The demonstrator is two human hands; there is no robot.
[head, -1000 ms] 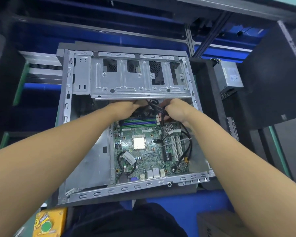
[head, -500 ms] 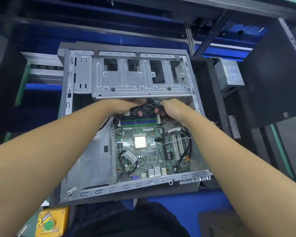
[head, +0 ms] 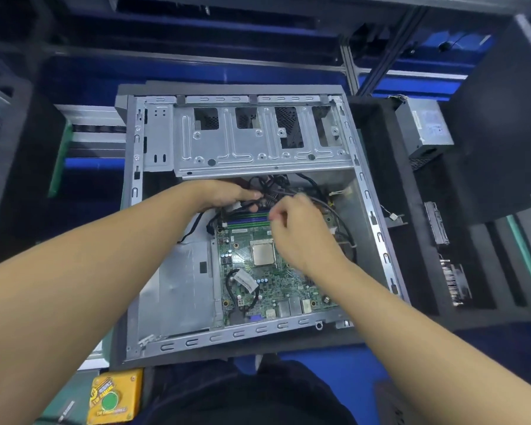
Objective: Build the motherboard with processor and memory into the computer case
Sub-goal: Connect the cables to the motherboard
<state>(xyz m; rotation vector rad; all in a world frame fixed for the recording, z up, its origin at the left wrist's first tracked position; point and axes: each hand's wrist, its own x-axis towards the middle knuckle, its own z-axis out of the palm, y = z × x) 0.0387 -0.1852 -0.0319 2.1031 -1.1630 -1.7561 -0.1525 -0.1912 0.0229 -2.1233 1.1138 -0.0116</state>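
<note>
Overhead, a person's two bare hands work inside an open computer case (head: 377, 240) that lies on its side, its open face up. The green motherboard (head: 276, 286) sits flat in the case's near right part, with the square processor (head: 262, 253) at its middle and the green and blue memory sticks (head: 246, 219) in a row along its far edge. The left hand (head: 227, 194) reaches in from the left and lies just beyond the memory sticks, under the edge of the metal drive cage (head: 258, 148). Its fingers and thumb are curled round a bundle of black cables (head: 270, 185). The right hand (head: 295, 231) hovers over the motherboard's far right corner, between the processor and the cables and close beside the left hand. Its fingers are curled and its thumb meets the forefinger above the end of the memory sticks; whether it pinches anything cannot be told. A grey power supply (head: 423, 130) rests outside the case to the right, and a yellow box with a green button (head: 114, 397) sits near the person's left side.
</note>
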